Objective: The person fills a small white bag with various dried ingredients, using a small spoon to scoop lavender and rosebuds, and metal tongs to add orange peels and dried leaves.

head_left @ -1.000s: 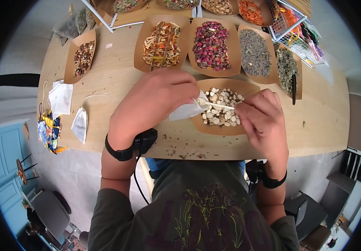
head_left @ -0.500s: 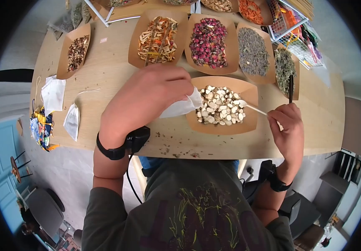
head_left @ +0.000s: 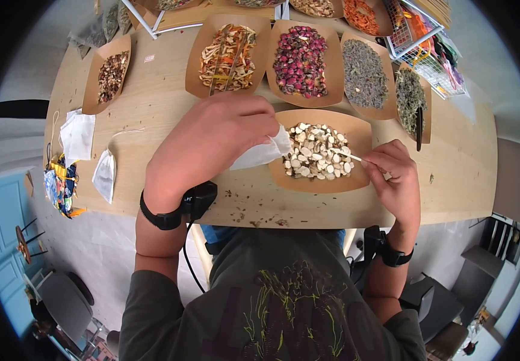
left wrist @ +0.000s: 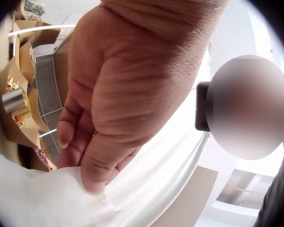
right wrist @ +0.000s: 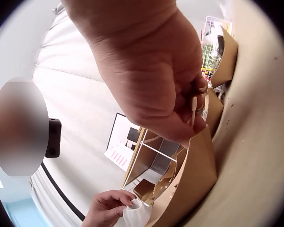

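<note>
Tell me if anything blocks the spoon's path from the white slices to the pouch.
Nothing visible does: in the head view, only white slices lie between the spoon in the right hand and the white pouch in the left hand.

1. Tray of pale slices: smooth, matt brown paperboard.
2. White pouch: thin, matt, cloth-like fabric.
3. Spoon: smooth; wood or plastic unclear.
4. Tongs: glossy, silvery metal.
5. Tabletop: smooth, matt, pale wood finish.

White pouch, off-white spoon handle, cream slices, brown tray — magenta buds, dark grey shirt scribbled yellow-green — 2 black wrist straps.
</note>
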The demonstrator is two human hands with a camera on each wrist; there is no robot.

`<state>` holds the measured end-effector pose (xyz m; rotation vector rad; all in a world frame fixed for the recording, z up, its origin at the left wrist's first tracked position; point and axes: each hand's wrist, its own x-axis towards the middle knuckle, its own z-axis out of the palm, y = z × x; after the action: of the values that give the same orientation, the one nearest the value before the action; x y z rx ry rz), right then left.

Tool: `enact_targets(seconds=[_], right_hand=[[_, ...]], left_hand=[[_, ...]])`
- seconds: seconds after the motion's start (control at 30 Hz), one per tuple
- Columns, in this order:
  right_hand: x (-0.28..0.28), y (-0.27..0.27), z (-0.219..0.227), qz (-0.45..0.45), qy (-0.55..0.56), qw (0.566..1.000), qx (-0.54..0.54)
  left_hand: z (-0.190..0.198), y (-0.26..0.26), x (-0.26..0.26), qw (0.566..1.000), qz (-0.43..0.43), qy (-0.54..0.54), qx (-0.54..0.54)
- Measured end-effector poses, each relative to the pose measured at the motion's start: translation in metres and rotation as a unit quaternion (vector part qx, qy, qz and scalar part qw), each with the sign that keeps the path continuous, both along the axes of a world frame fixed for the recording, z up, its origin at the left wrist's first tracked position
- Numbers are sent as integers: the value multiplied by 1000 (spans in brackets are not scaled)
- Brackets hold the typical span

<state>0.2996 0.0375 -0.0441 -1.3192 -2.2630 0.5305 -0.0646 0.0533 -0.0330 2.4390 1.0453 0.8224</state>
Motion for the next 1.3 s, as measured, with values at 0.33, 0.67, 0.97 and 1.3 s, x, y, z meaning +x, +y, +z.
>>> enact_targets(seconds=[0.33, 0.67, 0.97, 1.3], right_hand=[[-4, 1, 4, -2, 50, 999, -10], [-69, 2, 25, 104, -2, 985, 139], [-8, 4, 26, 7, -66, 992, 110], [-10, 9, 4, 13, -46, 997, 55]], left_hand=[[1, -1, -1, 1000, 0, 1, -4], [2, 0, 1, 1000, -7, 0, -9], [0, 1, -1, 1000, -1, 5, -3], [3, 1, 0, 1000, -4, 3, -6]])
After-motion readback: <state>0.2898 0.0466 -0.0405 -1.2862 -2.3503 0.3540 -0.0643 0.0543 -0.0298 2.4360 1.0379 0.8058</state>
